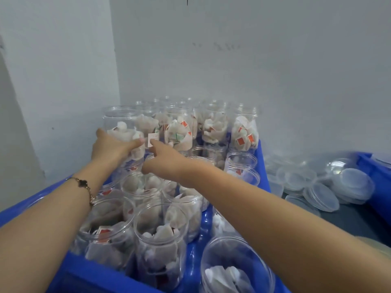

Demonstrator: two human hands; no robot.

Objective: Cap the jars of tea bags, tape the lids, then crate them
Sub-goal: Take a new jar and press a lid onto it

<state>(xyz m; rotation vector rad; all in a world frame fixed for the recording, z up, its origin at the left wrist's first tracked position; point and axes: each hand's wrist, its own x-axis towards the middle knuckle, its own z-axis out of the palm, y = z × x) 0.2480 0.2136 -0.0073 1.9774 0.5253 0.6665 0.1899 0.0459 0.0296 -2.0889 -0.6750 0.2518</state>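
The left hand [112,148] grips an upright, uncapped jar [124,134] at the far-left corner of the blue crate [262,166]. The right hand [163,159], fingers loosely curled and empty, reaches just beside it.

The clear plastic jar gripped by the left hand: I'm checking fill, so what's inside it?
The clear plastic jar holds white tea bags, uncapped. The left hand covers its lower part, hiding what lies there.

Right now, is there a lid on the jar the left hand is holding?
No. The left hand grips a raised jar whose mouth is open, and the clear lids lie piled to the right of the blue crate.
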